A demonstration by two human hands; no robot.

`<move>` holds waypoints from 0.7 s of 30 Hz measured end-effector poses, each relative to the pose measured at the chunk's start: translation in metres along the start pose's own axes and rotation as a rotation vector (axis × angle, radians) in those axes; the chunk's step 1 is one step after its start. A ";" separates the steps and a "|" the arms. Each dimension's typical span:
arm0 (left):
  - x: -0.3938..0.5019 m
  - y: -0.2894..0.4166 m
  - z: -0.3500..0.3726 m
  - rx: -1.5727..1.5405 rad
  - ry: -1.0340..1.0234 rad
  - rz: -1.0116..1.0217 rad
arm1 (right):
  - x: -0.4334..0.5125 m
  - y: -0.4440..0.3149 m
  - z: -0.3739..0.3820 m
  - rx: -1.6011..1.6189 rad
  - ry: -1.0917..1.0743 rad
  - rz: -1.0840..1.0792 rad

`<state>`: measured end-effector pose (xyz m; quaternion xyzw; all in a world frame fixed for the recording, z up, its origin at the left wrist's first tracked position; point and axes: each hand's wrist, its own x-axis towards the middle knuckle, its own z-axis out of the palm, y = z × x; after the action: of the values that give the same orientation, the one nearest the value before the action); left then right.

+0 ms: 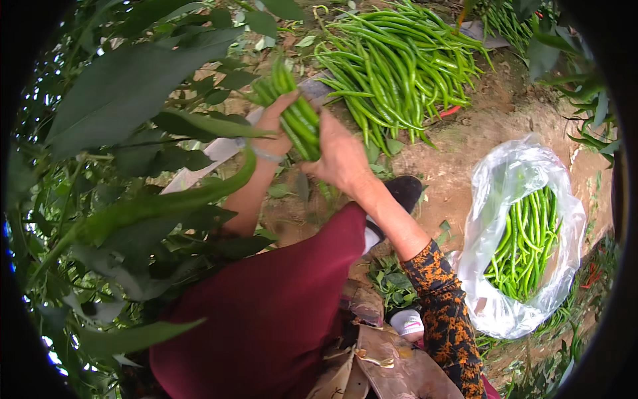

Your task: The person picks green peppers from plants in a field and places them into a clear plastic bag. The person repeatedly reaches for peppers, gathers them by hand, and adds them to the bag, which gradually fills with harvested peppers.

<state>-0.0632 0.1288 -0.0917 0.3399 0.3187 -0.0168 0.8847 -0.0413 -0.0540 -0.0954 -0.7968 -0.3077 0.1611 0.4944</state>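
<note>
A bundle of long green chili peppers (301, 122) is held between both hands, left of a large pepper pile. My left hand (276, 122) grips it from the left, with a pale band around that wrist. From the right, my right hand (341, 149) closes on the same bundle; its sleeve is dark with an orange pattern. The pile of green chili peppers (398, 65) lies on the soil at the top, with a red pepper (450, 111) at its lower edge. At the right stands a clear plastic bag (573, 239), its mouth spread, with green peppers (528, 239) inside.
Pepper plants (114, 90) with large leaves crowd the left side, some close to the camera. One hanging green pepper (169, 204) partly covers the left forearm. A dark shoe (404, 192) rests on the soil below the pile. More peppers (506, 25) lie at the top right.
</note>
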 end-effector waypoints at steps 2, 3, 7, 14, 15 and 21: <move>-0.006 0.004 0.022 -0.074 -0.140 -0.026 | 0.005 -0.007 -0.009 0.032 -0.054 0.162; -0.007 0.003 0.032 -0.042 -0.160 -0.025 | 0.006 -0.007 -0.016 0.039 -0.084 0.228; -0.008 -0.001 0.068 -0.069 -0.352 -0.013 | -0.010 -0.009 -0.050 0.080 -0.082 0.227; -0.042 -0.034 0.135 -0.148 -0.477 0.027 | -0.055 -0.058 -0.091 -0.156 0.455 0.075; -0.053 -0.034 0.152 -0.243 -0.599 -0.002 | -0.057 -0.065 -0.099 -0.239 0.577 -0.022; -0.112 -0.072 0.252 -0.108 -0.900 0.185 | -0.139 -0.102 -0.183 -0.720 0.666 -0.089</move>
<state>-0.0312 -0.1022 0.0729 0.2792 -0.1284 -0.0674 0.9492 -0.0778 -0.2373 0.0724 -0.9114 -0.2029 -0.2402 0.2657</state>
